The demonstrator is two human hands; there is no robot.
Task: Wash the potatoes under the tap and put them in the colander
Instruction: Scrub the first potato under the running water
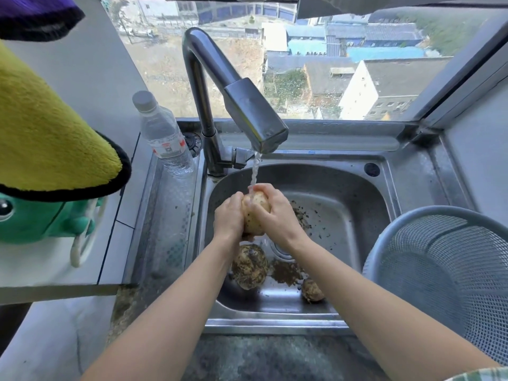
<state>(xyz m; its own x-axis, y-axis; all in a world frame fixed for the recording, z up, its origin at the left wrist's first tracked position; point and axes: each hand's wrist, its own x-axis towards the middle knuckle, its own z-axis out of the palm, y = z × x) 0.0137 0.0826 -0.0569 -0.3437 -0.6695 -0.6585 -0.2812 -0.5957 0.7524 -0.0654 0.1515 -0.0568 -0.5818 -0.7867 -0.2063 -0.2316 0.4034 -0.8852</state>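
At frame centre I cupped the potato [256, 213] between left hand [229, 215] and right hand [275, 213], fingers curled round it, so the tap [247, 116] stream rinsed its soil off.

Daylit window [302, 86] — rooftops [384, 34] beyond, speckled countertop [275, 358]

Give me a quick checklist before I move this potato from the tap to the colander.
1. Grip: left hand and right hand both hold the potato. Ok.
2. Rinse: tap water lands on its top. Ok.
3. Skin clean: dark specks low on the visible side, underside hidden. Cannot tell.
4. Colander: right of the sink, open side up, only mesh showing. Ok.
5. Rest washed: a large muddy potato and a small muddy potato lie in the basin. Not ok.
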